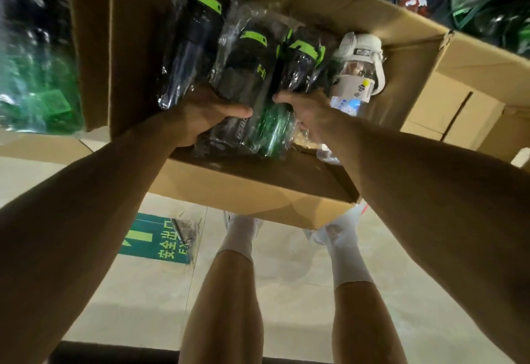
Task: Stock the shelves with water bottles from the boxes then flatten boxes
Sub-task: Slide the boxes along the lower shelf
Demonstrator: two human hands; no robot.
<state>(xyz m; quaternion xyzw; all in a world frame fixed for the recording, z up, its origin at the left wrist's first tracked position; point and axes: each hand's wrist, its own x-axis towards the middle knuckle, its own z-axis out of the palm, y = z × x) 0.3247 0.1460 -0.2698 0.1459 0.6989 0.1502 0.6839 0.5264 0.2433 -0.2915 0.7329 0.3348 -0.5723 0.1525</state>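
Within cardboard box (258, 188): left grip (200, 117) clasping middle black bottle (243, 77), right grip (307, 111) clasping next black bottle (301, 68); long axes pointing away.

A pale tiled floor (298, 292) carries an open cardboard box (243, 188), with a second box (459, 117) just beside it on the right. A green exit sticker (149, 240) lies flat on the tiles, a crumpled plastic scrap (186, 229) resting on its corner. Two feet in white socks (241, 234) stand against the open box's near wall, and a dark mat (114, 353) lines the bottom edge.
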